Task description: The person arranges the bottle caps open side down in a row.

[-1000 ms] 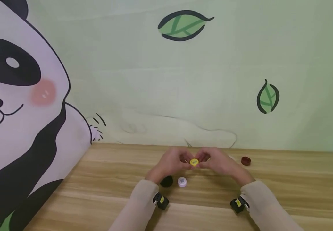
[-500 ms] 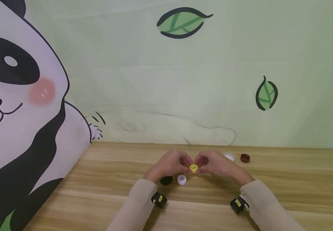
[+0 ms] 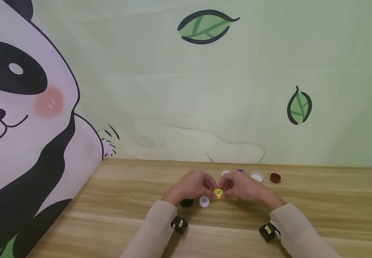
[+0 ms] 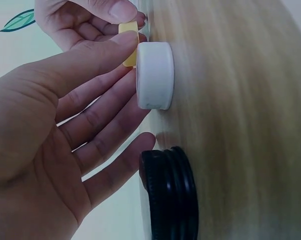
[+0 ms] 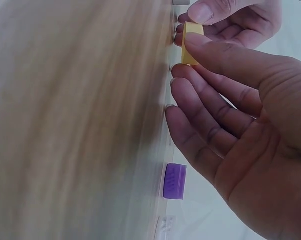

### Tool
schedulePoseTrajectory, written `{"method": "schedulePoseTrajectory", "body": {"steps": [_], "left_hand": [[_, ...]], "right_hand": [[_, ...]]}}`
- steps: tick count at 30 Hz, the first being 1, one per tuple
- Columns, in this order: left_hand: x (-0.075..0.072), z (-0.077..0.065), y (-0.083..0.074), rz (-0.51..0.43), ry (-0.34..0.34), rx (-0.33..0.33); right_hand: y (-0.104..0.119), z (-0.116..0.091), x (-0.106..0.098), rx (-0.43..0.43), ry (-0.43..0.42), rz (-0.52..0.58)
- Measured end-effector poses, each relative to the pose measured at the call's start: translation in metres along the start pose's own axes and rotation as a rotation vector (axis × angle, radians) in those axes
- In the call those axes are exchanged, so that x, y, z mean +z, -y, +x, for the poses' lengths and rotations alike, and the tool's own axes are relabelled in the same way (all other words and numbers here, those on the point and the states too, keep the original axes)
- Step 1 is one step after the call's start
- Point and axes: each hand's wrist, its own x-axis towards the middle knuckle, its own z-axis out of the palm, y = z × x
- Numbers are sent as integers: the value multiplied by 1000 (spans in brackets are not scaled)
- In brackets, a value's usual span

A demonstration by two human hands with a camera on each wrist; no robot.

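Note:
A small yellow cap (image 3: 218, 193) with printing on its top is held between my two hands, low over the wooden table. My left hand (image 3: 192, 184) pinches its left side with thumb and fingertips. On the opposite side, my right hand (image 3: 245, 186) pinches it the same way. In the right wrist view the thumb lies across the yellow cap (image 5: 192, 44), with the other fingers spread beneath. A white cap (image 4: 155, 75) stands on the table near the left fingertips, and a black ridged lid (image 4: 173, 195) is beside the little finger.
Behind the right hand lie a white cap (image 3: 225, 172), a purple cap (image 3: 240, 170), partly hidden, and a whitish lid (image 3: 257, 177). Farther right sits a dark red cap (image 3: 275, 178). A wall cloth with a panda (image 3: 50, 132) borders the wooden table (image 3: 327, 200).
Both hands have drawn the yellow cap back toward me and lower, beside the near white cap. The whitish lid, the purple cap and the far white cap have come into sight behind them.

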Motion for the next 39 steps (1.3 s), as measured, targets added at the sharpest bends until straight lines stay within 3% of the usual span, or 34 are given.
{"method": "schedulePoseTrajectory", "body": {"steps": [11,39], "left_hand": [[3,0,1,32,10,33],[-2,2,1,51,72,52]], "right_hand": [[1,-6,6,34,18,-10],[5,-8,5,2,50,-30]]}}
